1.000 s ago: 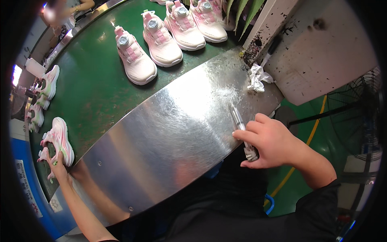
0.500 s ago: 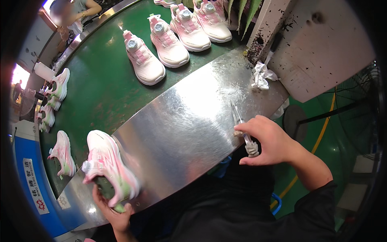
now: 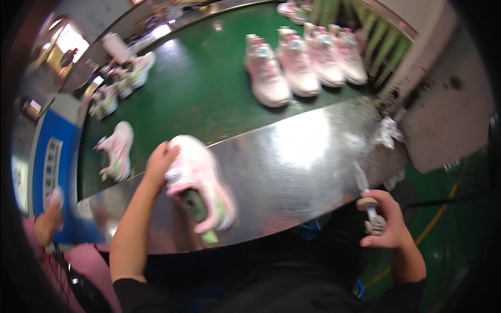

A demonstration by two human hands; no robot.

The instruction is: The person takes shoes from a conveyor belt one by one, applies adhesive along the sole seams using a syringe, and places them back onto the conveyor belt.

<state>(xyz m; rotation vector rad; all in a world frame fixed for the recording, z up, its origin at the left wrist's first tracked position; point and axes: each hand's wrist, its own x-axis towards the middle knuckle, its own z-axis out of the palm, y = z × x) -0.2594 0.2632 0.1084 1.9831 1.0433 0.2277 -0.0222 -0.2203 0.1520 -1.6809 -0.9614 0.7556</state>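
A pink and white sneaker (image 3: 201,161) with a dial on its tongue and a green heel tab is over the near metal edge, its opening toward me. My left hand (image 3: 160,166) grips it near the toe, fingers on its left side; some fingertips are hidden. Off to the right, my right hand (image 3: 390,221) is closed around a slim clear syringe (image 3: 371,213) with grey wadding wrapped about its rear end. The syringe's thin tip points away from me, above the metal strip (image 3: 271,193). Motion smears the picture somewhat.
Several matching sneakers (image 3: 269,78) stand in a row on the green belt (image 3: 203,78). One more sneaker (image 3: 119,151) lies at the left, others farther back. Crumpled white paper (image 3: 387,133) sits by the post. Another person's hand (image 3: 48,221) shows at lower left.
My left hand has moved from the sneaker's heel to its toe side. Turning of the view has shifted the scene rightward. A co-worker's hand and pink clothing now appear at lower left.
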